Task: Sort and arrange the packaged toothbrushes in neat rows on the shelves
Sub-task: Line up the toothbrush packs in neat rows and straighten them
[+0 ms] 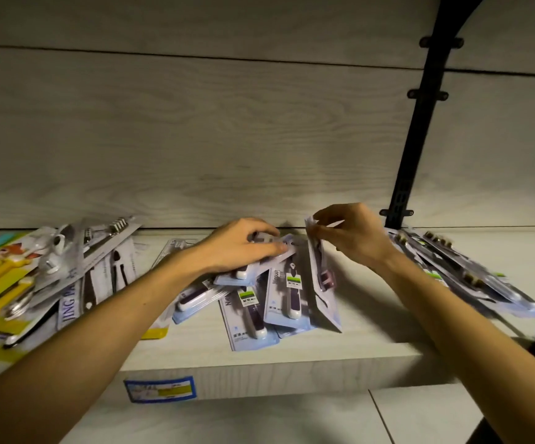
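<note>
Pale wood-grain boards form the back wall and the shelf (pixel 292 350), whose thick front edge carries a small blue-framed price label (pixel 160 388).

In the middle of the shelf lies a loose pile of packs (pixel 269 296), flat pale-blue cards with clear plastic blisters. Each holds a toothbrush with a dark purple handle and a white end, and some have a green and white sticker. They overlap each other at different angles, not in a row.

The left hand (pixel 243 243) rests on top of this pile, palm down. Its fingers are bent over the upper end of one pack, and the fingertips press on the card. I cannot tell if the thumb goes under it.

The right hand (pixel 352 235) pinches the top edge of one pack (pixel 322 277) between thumb and fingers. This pack stands nearly on its edge, tilted, with its lower end touching the shelf just beside the pile.

On the right side is another group of packs (pixel 461 274), long and narrow, fanned out, a little blurred. On the left side lies a bigger mixed heap (pixel 67 267): grey cards with dark and white brushes, and yellow cards with a cartoon animal.

A black metal bracket (pixel 420 123) rises along the wall behind the right hand, curved at the top.
</note>
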Demonstrator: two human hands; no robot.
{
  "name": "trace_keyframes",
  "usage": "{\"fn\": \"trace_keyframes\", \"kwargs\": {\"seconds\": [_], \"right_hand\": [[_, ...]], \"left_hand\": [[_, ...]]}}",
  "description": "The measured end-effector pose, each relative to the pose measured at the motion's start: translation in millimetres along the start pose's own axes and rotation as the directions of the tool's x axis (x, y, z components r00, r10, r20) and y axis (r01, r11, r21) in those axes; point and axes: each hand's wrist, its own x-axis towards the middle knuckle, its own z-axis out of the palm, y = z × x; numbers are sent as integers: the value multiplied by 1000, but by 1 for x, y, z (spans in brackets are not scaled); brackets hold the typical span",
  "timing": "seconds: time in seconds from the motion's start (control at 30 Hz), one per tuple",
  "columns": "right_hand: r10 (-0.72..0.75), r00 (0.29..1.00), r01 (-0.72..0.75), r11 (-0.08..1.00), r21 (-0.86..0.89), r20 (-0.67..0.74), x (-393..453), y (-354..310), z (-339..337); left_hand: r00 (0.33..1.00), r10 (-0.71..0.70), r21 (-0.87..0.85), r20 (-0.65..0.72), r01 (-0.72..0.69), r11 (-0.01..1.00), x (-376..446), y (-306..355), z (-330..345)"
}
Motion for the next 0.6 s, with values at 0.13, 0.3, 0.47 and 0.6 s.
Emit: {"fn": "trace_keyframes", "kwargs": {"seconds": [0.13, 0.3, 0.47, 0.6], "right_hand": [[-33, 996, 50, 980, -191, 87, -3, 1, 3], [14, 990, 34, 941, -336, 140, -6, 8, -2], [55, 986, -12, 964, -265, 156, -15, -2, -9], [-22, 986, 52, 983, -177, 167, -53, -15, -25]], "left_hand": [[999, -36, 63, -34, 38, 997, 0, 3, 3], [999, 4, 103, -36, 0, 995, -9, 8, 2], [987, 46, 131, -154, -26, 991, -12, 16, 4], [955, 59, 151, -291, -15, 988, -11, 17, 3]]}}
